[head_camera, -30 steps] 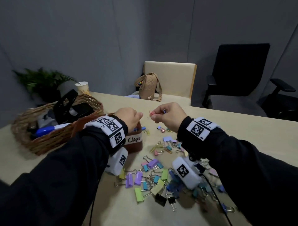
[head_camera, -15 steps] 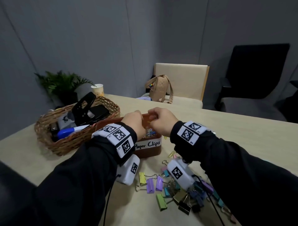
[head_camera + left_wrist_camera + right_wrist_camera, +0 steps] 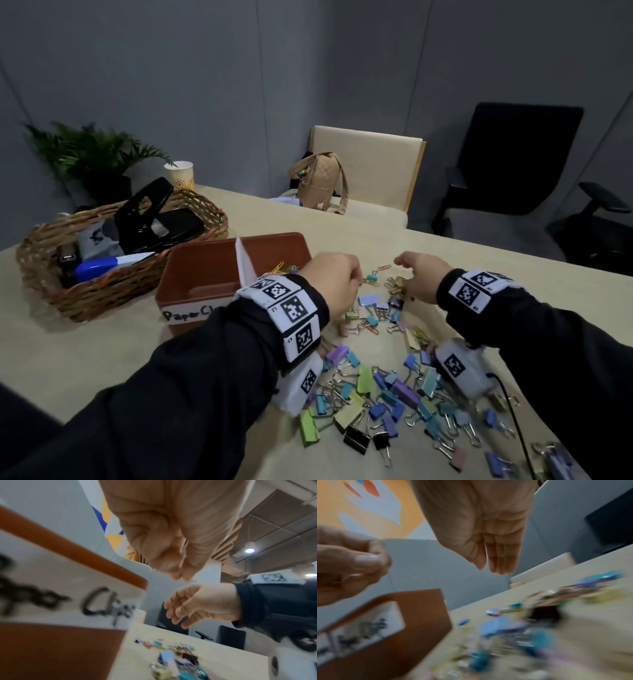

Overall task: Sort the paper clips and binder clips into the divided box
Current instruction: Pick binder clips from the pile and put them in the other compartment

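The binder clips [image 3: 383, 387] lie in a pile on the tabletop [image 3: 479, 274], just right of the brown divided box [image 3: 205, 274]. Some paper clips [image 3: 284, 269] are in its right part. Above the pile, the left hand [image 3: 330, 282] curls its fingers and the right hand [image 3: 423, 279] hangs loose; both hold nothing.

Head view dim, edges warped — both wrist views brighter, smeared with motion blur

You are in an office meeting room: grey partition walls [image 3: 205, 85], a long beige table [image 3: 479, 274], a black swivel chair [image 3: 513, 164], a potted plant [image 3: 92, 157], and a wicker basket [image 3: 113, 287] holding a hole punch [image 3: 144, 212].
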### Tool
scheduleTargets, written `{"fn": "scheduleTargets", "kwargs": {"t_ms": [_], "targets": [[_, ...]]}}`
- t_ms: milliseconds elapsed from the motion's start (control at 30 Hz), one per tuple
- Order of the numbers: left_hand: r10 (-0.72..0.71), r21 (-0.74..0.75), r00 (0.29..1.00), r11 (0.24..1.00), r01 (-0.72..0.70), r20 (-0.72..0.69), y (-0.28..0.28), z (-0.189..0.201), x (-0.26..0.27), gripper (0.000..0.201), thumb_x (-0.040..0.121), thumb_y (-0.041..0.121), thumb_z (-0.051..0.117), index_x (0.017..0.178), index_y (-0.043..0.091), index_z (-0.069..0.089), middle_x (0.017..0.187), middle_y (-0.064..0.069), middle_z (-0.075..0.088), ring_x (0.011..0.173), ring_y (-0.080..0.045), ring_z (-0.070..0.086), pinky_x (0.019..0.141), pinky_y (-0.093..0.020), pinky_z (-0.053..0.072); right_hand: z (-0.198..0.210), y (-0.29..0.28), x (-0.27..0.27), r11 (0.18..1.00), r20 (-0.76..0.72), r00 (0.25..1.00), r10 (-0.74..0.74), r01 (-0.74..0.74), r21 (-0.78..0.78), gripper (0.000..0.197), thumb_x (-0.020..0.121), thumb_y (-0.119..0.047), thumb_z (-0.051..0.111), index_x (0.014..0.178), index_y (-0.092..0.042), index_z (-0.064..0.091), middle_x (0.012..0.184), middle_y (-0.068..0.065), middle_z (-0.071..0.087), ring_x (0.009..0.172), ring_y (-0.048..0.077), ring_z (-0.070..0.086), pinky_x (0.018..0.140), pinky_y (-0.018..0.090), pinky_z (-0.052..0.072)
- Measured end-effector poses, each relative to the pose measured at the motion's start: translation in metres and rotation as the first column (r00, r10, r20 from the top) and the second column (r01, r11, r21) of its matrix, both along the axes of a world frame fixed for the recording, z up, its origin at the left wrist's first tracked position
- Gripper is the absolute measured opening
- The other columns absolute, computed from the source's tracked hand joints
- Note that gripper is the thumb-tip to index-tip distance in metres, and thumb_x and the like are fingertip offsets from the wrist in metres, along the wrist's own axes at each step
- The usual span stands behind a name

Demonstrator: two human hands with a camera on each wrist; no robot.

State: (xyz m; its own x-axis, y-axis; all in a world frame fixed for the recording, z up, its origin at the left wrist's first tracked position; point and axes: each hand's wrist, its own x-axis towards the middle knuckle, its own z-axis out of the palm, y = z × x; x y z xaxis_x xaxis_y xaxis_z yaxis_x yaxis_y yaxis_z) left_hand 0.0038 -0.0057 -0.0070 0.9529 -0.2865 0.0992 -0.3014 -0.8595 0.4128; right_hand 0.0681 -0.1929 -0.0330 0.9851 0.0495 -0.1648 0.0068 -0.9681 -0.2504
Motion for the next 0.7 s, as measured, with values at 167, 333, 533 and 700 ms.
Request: {"fn": "scheduleTargets", "kwargs": {"t_ms": [167, 333, 533, 700], "targets": [[0.002, 0.272, 0.977, 0.96, 0.057, -0.211, -0.028, -0.012, 0.019, 0.038, 0.096, 0.008, 0.048, 0.133, 0.01, 0.046, 0.13, -0.013, 0.053, 0.117, -0.029, 0.051, 0.092, -0.035, 0.044, -0.007, -0.014, 0.0, 0.973, -0.228, 0.969, 0.09, -0.135, -0.189, 0.082, 0.086, -0.003, 0.057, 0.152, -0.026, 0.016, 0.155, 0.003, 0.026, 0.137, 0.023, 0.035, 0.106, 0.03, 0.036], [0.027, 0.38, 0.959, 0.921, 0.087, -0.283, -0.041, -0.011, 0.028, 0.045, 0.096, 0.011, 0.05, 0.14, 0.01, 0.04, 0.135, -0.011, 0.051, 0.12, -0.027, 0.052, 0.096, -0.033, 0.044, -0.004, -0.011, -0.007, 0.914, -0.252, 0.945, 0.21, -0.282, -0.293, 0.067, 0.088, -0.009, 0.056, 0.147, -0.029, 0.032, 0.145, 0.003, 0.044, 0.129, 0.024, 0.045, 0.101, 0.028, 0.039], [0.026, 0.389, 0.934, 0.913, 0.123, -0.356, -0.039, -0.016, 0.021, 0.036, 0.093, 0.028, 0.057, 0.126, 0.014, 0.054, 0.124, -0.008, 0.059, 0.106, -0.025, 0.058, 0.083, -0.032, 0.046, 0.0, -0.02, -0.029, 0.9, -0.252, 0.924, 0.288, -0.351, -0.258, 0.056, 0.085, -0.011, 0.061, 0.134, -0.034, 0.05, 0.128, 0.001, 0.058, 0.111, 0.023, 0.057, 0.094, 0.035, 0.049], [0.018, 0.429, 0.941, 0.893, 0.137, -0.338, -0.036, -0.02, 0.011, 0.063, 0.083, 0.028, 0.069, 0.14, 0.021, 0.044, 0.13, -0.004, 0.056, 0.111, -0.023, 0.058, 0.088, -0.03, 0.05, 0.003, -0.026, -0.045, 0.895, -0.243, 0.925, 0.293, -0.355, -0.271, 0.059, 0.08, -0.021, 0.074, 0.132, -0.033, 0.051, 0.125, -0.004, 0.057, 0.109, 0.02, 0.056, 0.081, 0.025, 0.043]]}}
